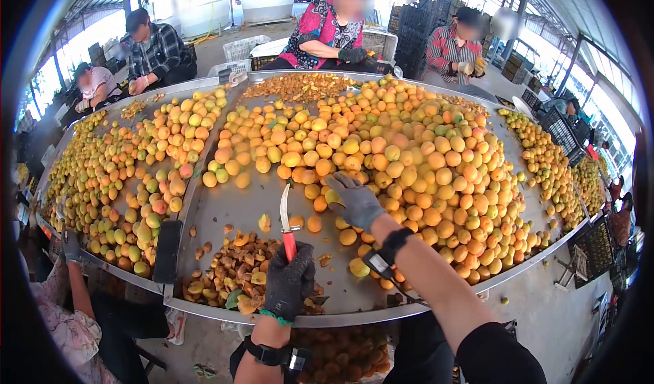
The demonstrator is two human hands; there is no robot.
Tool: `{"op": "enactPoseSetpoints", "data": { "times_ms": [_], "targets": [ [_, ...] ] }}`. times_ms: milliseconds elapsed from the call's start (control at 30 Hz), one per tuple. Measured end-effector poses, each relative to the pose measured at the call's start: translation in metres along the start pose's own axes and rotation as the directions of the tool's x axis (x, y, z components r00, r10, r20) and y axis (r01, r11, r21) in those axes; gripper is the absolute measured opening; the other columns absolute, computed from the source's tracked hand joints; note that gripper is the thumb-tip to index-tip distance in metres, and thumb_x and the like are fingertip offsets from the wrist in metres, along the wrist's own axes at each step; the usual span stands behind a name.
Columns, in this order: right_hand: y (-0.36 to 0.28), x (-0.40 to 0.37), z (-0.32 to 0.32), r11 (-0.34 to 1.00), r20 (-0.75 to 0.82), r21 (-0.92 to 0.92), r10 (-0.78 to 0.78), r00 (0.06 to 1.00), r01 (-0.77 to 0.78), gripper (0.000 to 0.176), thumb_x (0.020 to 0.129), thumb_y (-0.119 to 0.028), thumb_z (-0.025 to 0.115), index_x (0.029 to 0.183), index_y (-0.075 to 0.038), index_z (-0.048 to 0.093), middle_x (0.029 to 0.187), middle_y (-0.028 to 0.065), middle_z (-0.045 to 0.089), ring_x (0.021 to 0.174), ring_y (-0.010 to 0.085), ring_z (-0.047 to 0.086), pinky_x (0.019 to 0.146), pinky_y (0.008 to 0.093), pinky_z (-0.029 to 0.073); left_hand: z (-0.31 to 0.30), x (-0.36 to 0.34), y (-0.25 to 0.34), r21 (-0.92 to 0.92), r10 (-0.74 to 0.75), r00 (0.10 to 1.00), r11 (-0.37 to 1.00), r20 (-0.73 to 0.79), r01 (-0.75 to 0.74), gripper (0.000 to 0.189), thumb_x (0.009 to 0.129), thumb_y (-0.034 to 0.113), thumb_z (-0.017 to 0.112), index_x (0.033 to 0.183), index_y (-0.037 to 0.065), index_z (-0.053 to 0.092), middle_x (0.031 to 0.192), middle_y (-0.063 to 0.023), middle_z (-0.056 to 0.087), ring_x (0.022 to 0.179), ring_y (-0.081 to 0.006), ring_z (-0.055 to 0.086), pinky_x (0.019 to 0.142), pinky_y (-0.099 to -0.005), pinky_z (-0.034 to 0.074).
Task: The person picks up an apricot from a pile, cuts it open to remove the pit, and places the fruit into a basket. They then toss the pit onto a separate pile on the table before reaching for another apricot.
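Observation:
My left hand (289,282), in a dark glove, is closed around the red handle of a curved knife (285,210). The blade points up and away from me, over the metal table (228,210). My right hand (355,203), in a grey glove, reaches to the near edge of the big apricot pile (436,179). Its fingers and thumb are round a yellow-green apricot (332,197). Below the knife, beside my left hand, lies a heap of apricot pits and scraps (235,268).
Another apricot pile (129,179) lies left of a metal divider (197,173). A black box-shaped object (167,251) sits by the divider. Across the table sit several people, one in a pink patterned top (327,33). Another person (68,302) sits at near left. Stacked crates (419,33) stand behind.

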State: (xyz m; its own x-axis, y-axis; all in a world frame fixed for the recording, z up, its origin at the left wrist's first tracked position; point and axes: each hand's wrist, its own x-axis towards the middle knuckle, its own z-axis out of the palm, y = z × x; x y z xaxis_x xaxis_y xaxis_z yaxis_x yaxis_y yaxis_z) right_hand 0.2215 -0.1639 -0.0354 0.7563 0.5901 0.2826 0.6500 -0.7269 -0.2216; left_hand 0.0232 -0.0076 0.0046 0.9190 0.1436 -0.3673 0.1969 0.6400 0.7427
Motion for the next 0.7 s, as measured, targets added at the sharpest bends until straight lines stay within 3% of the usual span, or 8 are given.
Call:
{"op": "enactPoseSetpoints", "data": {
  "times_ms": [133, 233, 300, 367, 467, 600, 667, 700],
  "targets": [
    [-0.008, 0.017, 0.032, 0.955, 0.158, -0.283, 0.141, 0.977, -0.092, 0.054, 0.085, -0.024, 0.064, 0.134, -0.013, 0.046, 0.130, 0.0133, 0.049, 0.118, 0.0333, 0.049, 0.098, 0.0420, 0.043, 0.001, 0.002, -0.001, 0.037, -0.018, 0.998, 0.999, -0.053, 0.020, 0.011, 0.086, 0.014, 0.067, 0.094, 0.011, 0.059, 0.061, 0.0003, 0.051, 0.045, -0.0085, 0.045, 0.039, -0.0221, 0.033],
    [-0.010, -0.004, 0.034, 0.934, -0.026, 0.267, 0.254, 0.967, -0.238, 0.037, 0.088, -0.024, 0.062, 0.120, -0.010, 0.053, 0.109, 0.0112, 0.058, 0.099, 0.0265, 0.058, 0.083, 0.0375, 0.049, 0.001, 0.001, 0.000, 0.101, 0.023, 0.999, 0.995, -0.034, -0.019, 0.012, 0.087, 0.015, 0.067, 0.093, 0.010, 0.058, 0.061, 0.0004, 0.052, 0.045, -0.0086, 0.045, 0.039, -0.0223, 0.033],
    [-0.024, -0.028, 0.004, 0.208, 0.170, 0.931, 0.476, 0.863, -0.298, 0.028, 0.088, -0.022, 0.062, 0.110, -0.006, 0.055, 0.095, 0.0077, 0.060, 0.082, 0.0184, 0.059, 0.069, 0.0310, 0.049, 0.002, 0.004, -0.001, 0.151, 0.051, 0.998, 0.988, -0.043, -0.044, 0.012, 0.087, 0.015, 0.066, 0.094, 0.010, 0.058, 0.060, 0.0006, 0.050, 0.043, -0.0083, 0.043, 0.037, -0.0220, 0.031],
    [-0.022, -0.064, -0.009, -0.548, 0.383, 0.802, 0.165, 0.909, -0.238, 0.030, 0.086, -0.018, 0.063, 0.109, -0.003, 0.053, 0.096, 0.0056, 0.058, 0.080, 0.0146, 0.057, 0.066, 0.0284, 0.049, 0.001, 0.006, -0.006, 0.208, 0.078, 0.996, 0.976, -0.039, -0.068, 0.012, 0.088, 0.016, 0.065, 0.094, 0.010, 0.057, 0.058, 0.0009, 0.049, 0.041, -0.0080, 0.041, 0.035, -0.0218, 0.030],
    [-0.051, -0.118, -0.034, -0.483, 0.416, 0.825, 0.170, 0.893, -0.292, 0.033, 0.088, -0.011, 0.059, 0.118, 0.000, 0.051, 0.103, 0.0063, 0.058, 0.088, 0.0128, 0.057, 0.075, 0.0259, 0.048, 0.002, 0.007, -0.019, 0.390, 0.116, 0.993, 0.915, -0.017, -0.101, 0.016, 0.086, 0.018, 0.068, 0.094, 0.008, 0.057, 0.061, -0.0042, 0.054, 0.047, -0.0168, 0.053, 0.041, -0.0289, 0.040],
    [-0.075, -0.144, -0.043, -0.422, 0.356, 0.861, 0.100, 0.929, -0.284, 0.038, 0.089, -0.010, 0.057, 0.127, -0.005, 0.050, 0.112, 0.0068, 0.058, 0.092, 0.0151, 0.059, 0.076, 0.0247, 0.048, 0.001, -0.002, -0.036, 0.895, 0.419, 0.863, 0.208, 0.282, -0.394, 0.028, 0.081, 0.022, 0.070, 0.098, 0.004, 0.057, 0.075, -0.0148, 0.061, 0.071, -0.0339, 0.063, 0.062, -0.0406, 0.048],
    [-0.080, -0.146, -0.049, 0.035, 0.232, 0.971, 0.134, 0.963, -0.238, 0.046, 0.089, -0.002, 0.057, 0.133, -0.005, 0.046, 0.114, 0.0035, 0.056, 0.095, 0.0118, 0.059, 0.082, 0.0246, 0.048, -0.001, -0.003, -0.037, 0.917, 0.360, 0.883, 0.144, 0.302, -0.373, 0.033, 0.080, 0.023, 0.071, 0.101, 0.003, 0.056, 0.081, -0.0181, 0.063, 0.080, -0.0381, 0.063, 0.069, -0.0432, 0.048],
    [-0.085, -0.144, -0.053, -0.292, 0.400, 0.895, 0.197, 0.895, -0.336, 0.045, 0.087, 0.003, 0.060, 0.130, -0.004, 0.047, 0.109, -0.0004, 0.055, 0.093, 0.0079, 0.057, 0.083, 0.0225, 0.047, -0.003, -0.001, -0.035, 0.898, 0.272, 0.901, 0.191, 0.339, -0.396, 0.037, 0.080, 0.025, 0.071, 0.105, 0.003, 0.055, 0.086, -0.0184, 0.063, 0.082, -0.0371, 0.063, 0.070, -0.0423, 0.048]
  ]
}}
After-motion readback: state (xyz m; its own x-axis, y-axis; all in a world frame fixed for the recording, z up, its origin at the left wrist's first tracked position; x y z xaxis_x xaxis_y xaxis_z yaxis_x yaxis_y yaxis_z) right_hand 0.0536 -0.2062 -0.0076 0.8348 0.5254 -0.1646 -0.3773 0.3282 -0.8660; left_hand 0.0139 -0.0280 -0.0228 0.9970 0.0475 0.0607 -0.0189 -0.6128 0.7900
